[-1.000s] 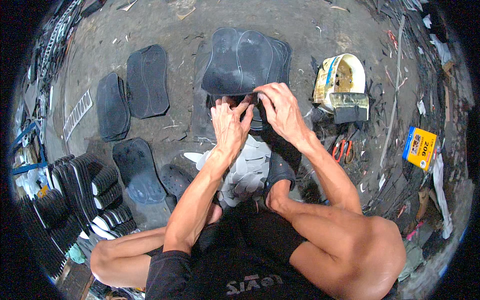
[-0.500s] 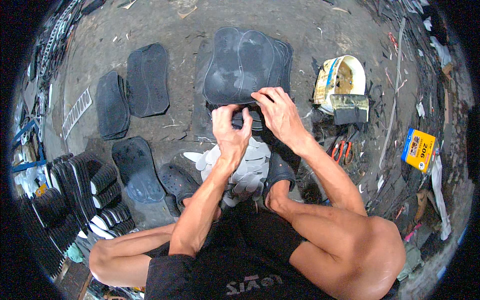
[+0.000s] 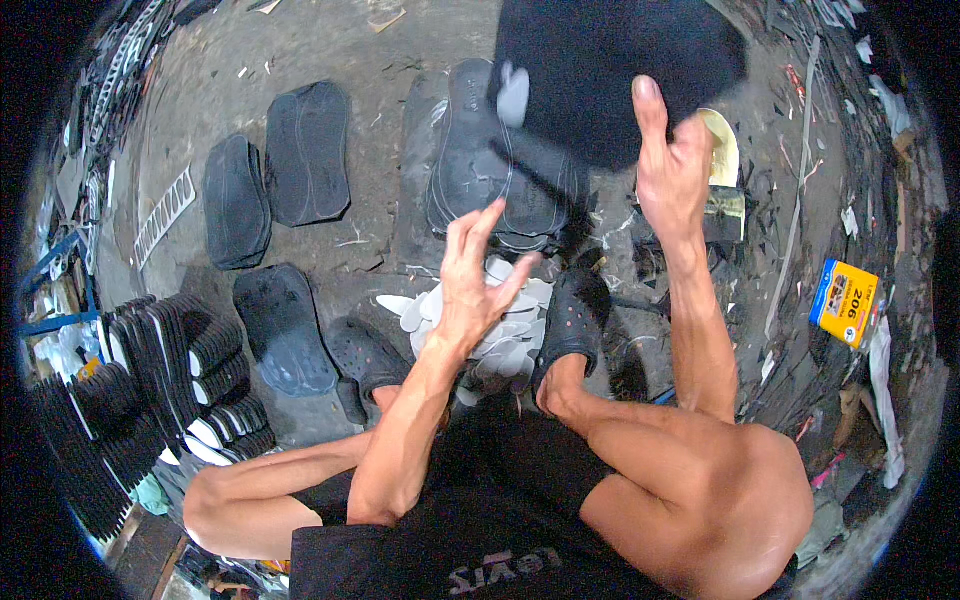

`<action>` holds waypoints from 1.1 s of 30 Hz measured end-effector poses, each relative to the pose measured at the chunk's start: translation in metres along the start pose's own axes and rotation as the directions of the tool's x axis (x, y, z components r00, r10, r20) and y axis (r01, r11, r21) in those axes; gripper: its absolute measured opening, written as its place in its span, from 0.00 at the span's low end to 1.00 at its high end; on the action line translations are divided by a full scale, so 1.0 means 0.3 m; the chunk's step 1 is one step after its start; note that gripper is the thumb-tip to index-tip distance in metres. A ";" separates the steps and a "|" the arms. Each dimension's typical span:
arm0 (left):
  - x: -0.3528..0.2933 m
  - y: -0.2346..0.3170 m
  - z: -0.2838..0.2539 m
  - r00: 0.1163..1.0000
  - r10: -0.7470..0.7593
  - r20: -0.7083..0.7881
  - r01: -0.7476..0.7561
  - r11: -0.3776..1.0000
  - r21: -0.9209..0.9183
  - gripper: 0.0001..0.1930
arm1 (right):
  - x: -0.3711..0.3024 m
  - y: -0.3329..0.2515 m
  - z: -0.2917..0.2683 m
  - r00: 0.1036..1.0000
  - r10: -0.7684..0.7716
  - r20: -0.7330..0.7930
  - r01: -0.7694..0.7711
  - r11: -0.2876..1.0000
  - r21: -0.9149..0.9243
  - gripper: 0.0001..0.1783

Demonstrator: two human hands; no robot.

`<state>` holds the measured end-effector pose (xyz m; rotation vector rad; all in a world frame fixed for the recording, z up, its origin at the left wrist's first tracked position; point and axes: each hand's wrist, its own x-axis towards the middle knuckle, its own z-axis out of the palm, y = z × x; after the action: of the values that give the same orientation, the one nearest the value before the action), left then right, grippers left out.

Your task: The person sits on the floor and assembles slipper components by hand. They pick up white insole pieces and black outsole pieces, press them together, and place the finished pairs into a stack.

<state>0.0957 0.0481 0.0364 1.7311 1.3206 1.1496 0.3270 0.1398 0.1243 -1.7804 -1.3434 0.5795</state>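
Note:
My right hand (image 3: 672,180) holds up a large black sheet (image 3: 610,80) by its near edge, thumb on top, the other fingers hidden behind it. The sheet is blurred and tilted above the floor. A pale oval piece (image 3: 513,95) shows at the sheet's left edge; I cannot tell whether it is stuck there. Below lies a stack of dark sheets with sole outlines (image 3: 465,150). My left hand (image 3: 470,290) hovers just nearer than that stack, fingers spread, holding nothing. Under it is a pile of pale grey oval pieces (image 3: 510,330), between my two clogs.
A white tub (image 3: 724,145) is partly covered by the raised sheet. More sole-marked sheets (image 3: 308,155) lie at left, with one single sheet (image 3: 285,330) nearer. Rows of stacked soles (image 3: 150,370) stand at lower left. A yellow and blue box piece (image 3: 845,303) lies at right.
My right hand has lifted the top sheet off the stack and swung it up and right, over the tub. My left hand has drawn back slightly from the stack, its fingers now spread.

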 end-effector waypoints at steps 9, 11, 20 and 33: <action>-0.082 -0.054 -0.023 0.795 -0.209 0.569 -0.126 0.861 0.492 0.16 | -0.153 0.316 0.170 0.666 -0.420 0.617 0.562 0.826 -0.044 0.38; -0.106 -0.083 -0.027 0.832 -0.173 0.527 -0.158 0.837 0.525 0.16 | -0.178 0.242 0.139 0.663 -0.381 0.644 0.555 0.828 -0.081 0.39; -0.068 -0.019 -0.050 0.844 -0.261 0.469 0.064 0.917 0.394 0.11 | -0.002 -0.052 -0.005 0.979 -0.204 -0.005 0.204 0.979 -0.020 0.14; -0.109 -0.029 -0.070 0.859 -0.374 0.350 0.204 0.876 0.437 0.10 | -0.202 0.203 0.203 0.761 -0.372 0.531 0.548 0.806 -0.221 0.35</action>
<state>0.0697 0.0189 0.0290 1.8272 1.5272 0.3125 0.2954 0.0967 0.0334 -1.5217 -2.2852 0.5084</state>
